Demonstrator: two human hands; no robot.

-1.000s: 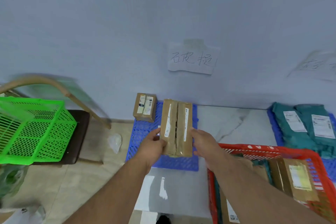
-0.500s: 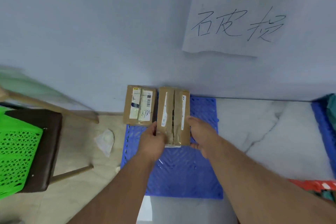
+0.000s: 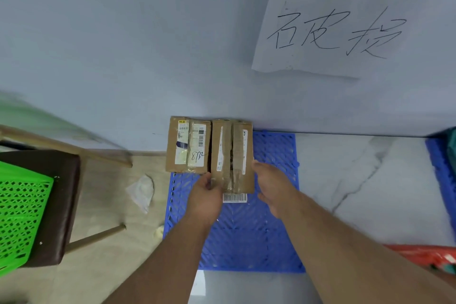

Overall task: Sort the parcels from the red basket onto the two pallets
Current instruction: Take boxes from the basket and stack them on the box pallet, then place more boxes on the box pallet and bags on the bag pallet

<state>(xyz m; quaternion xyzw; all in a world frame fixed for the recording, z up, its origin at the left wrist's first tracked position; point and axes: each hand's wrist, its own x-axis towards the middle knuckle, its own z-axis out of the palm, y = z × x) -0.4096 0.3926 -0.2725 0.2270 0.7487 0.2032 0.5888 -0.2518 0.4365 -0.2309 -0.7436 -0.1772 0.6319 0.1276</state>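
Note:
A brown cardboard parcel [image 3: 232, 155] with torn tape down its middle lies on the blue pallet [image 3: 249, 237], its far end against the wall. It sits right beside another labelled cardboard parcel [image 3: 188, 144] marked 8732. My left hand [image 3: 206, 196] grips the taped parcel's near left corner. My right hand [image 3: 272, 186] is at its right edge, fingers straight and just touching it. A corner of the red basket [image 3: 424, 255] shows at the lower right. The second blue pallet [image 3: 441, 170] with a teal parcel [image 3: 452, 142] is cut off by the right edge.
A handwritten paper sign [image 3: 328, 29] hangs on the wall above the pallet. To the left, a green basket [image 3: 22, 215] rests on a brown chair [image 3: 66, 205]. Crumpled white wrap [image 3: 143, 190] lies on the floor between chair and pallet.
Both hands carried the taped parcel forward from above the red basket and set it down on the pallet against the wall beside the other parcel. My right hand's grip has loosened.

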